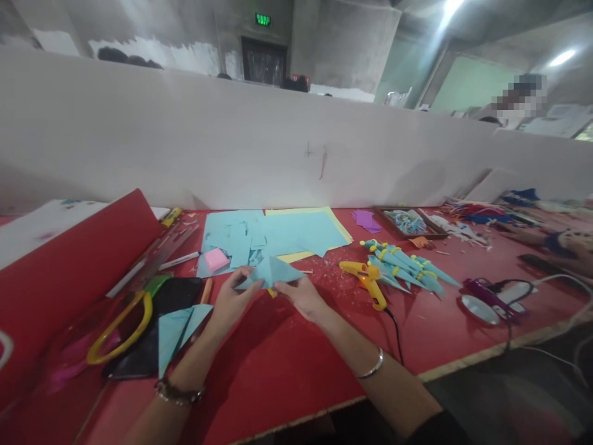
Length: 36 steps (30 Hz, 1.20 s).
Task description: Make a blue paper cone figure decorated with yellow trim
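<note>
A folded light-blue paper (272, 272) is held up over the red table, its raised crease facing me. My left hand (236, 295) pinches its left corner between thumb and fingers. On the opposite corner, my right hand (301, 298) is closed in the same way. Just under the folded paper a small yellow bit shows, too hidden to name. Beside my left wrist lie more folded blue paper pieces (178, 330), partly on a black flat object (139, 361). Flat blue sheets (296, 232) and a pink block of paper (216, 259) lie beyond my hands.
Right of my hands are a yellow glue gun (365, 281) with a cord and several blue paper cones (403, 266) with yellow trim. Yellow-handled scissors (146, 318) lie left. A wooden tray (433, 232) holds scraps. Another person's hand (577, 241) is at far right.
</note>
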Available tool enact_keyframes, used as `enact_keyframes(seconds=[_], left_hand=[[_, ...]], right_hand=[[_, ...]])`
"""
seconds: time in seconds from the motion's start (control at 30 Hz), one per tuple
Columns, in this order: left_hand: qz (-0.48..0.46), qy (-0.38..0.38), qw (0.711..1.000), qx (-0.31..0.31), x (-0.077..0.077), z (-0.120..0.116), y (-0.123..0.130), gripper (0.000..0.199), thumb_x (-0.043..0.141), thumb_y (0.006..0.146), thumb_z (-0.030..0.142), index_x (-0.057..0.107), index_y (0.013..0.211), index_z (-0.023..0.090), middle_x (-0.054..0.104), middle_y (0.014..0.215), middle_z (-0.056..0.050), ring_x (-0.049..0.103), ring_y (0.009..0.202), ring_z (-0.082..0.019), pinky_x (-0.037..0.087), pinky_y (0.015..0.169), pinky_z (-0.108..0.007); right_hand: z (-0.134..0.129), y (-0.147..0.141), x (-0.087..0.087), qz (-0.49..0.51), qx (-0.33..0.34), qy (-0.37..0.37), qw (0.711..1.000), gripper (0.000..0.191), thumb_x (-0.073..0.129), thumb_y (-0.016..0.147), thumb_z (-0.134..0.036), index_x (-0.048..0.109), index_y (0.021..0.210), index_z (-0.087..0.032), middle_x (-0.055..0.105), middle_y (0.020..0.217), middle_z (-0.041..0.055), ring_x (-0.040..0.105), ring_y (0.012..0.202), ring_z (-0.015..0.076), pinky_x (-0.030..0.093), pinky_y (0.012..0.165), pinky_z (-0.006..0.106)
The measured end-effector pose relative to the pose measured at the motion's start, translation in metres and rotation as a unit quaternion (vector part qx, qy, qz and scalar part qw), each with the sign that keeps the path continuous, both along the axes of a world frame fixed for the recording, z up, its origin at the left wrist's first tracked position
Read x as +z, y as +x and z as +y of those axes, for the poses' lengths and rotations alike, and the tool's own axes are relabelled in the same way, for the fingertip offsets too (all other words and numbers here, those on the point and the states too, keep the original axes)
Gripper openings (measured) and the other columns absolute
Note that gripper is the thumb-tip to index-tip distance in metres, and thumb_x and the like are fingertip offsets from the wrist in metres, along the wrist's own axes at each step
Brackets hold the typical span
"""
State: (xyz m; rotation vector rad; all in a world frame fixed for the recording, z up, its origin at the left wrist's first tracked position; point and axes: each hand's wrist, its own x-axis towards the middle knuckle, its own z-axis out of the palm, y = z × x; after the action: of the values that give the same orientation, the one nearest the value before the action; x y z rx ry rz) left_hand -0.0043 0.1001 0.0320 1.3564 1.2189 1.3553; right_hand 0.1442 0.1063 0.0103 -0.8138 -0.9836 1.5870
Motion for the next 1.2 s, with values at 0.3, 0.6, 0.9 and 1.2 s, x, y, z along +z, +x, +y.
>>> enact_keyframes(seconds=[0.3,0.6,0.9,1.2], left_hand=[[-0.047,-0.062,0.995,-0.055,-0.01,0.0,0.012,0.04,0.066,0.058,0.038,0.055,0.089,0.016,0.063,0.077,-0.003,0.056,0.066,-0.014,0.045,0.068,-0.028],[0.075,-0.035,0.995,-0.058,-0.011,0.0,0.01,0.025,0.056,0.066,0.039,0.057,0.059,0.014,0.062,0.058,-0.001,0.055,0.058,-0.014,0.044,0.06,-0.026],[0.116,-0.023,0.993,-0.026,-0.01,0.001,0.009,0.029,0.052,0.065,0.044,0.054,0.061,0.015,0.059,0.056,0.0,0.053,0.058,-0.015,0.042,0.058,-0.026],[0.125,0.026,0.985,-0.112,-0.019,0.004,0.002,0.023,0.053,0.07,0.039,0.049,0.067,0.016,0.049,0.06,0.003,0.045,0.057,-0.01,0.038,0.057,-0.022]], right_hand=[[-0.004,-0.005,0.002,0.004,-0.037,-0.027,0.999,0.027,0.071,0.055,-0.037,0.061,0.065,-0.013,0.06,0.059,-0.0013,0.051,0.053,0.0072,0.042,0.059,0.024],[0.0,-0.003,-0.003,-0.075,-0.036,0.039,0.996,0.02,0.064,0.061,-0.033,0.058,0.058,-0.015,0.057,0.055,-0.0018,0.049,0.05,0.0072,0.04,0.055,0.023],[0.003,0.0,-0.003,-0.13,-0.014,0.107,0.986,0.019,0.061,0.063,-0.034,0.055,0.06,-0.017,0.054,0.055,-0.0027,0.048,0.052,0.0093,0.04,0.056,0.025],[0.005,0.003,-0.008,-0.148,0.026,0.112,0.982,0.025,0.067,0.058,-0.038,0.054,0.066,-0.018,0.051,0.06,-0.0032,0.046,0.055,0.0092,0.039,0.055,0.024]])
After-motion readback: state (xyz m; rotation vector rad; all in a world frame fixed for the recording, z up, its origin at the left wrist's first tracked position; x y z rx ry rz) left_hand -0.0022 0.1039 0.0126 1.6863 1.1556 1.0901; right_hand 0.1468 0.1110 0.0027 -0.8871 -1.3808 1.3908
